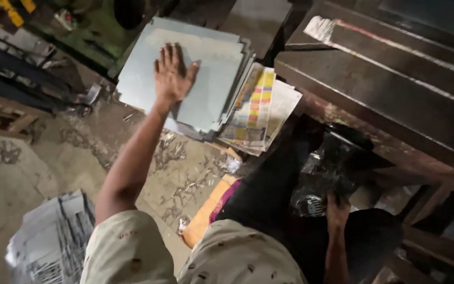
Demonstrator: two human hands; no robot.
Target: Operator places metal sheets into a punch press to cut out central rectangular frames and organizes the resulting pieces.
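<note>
My left hand (172, 73) lies flat, fingers spread, on top of a stack of grey metal sheets (211, 89) at the upper middle. The stack rests on spread newspaper (261, 113) whose coloured print shows at its right edge. My right hand (337, 210) is low at the right, in shadow, resting on a dark crumpled plastic bag (332, 168). Whether its fingers grip the bag is hard to make out. My lap and dark trousers fill the bottom middle.
A heavy dark metal machine bed (390, 89) runs across the upper right. A pile of cut metal pieces (53, 242) lies at the bottom left on the stained concrete floor (22, 173). Wooden pallet parts (1, 115) sit at the left. An orange cloth (206, 213) lies under me.
</note>
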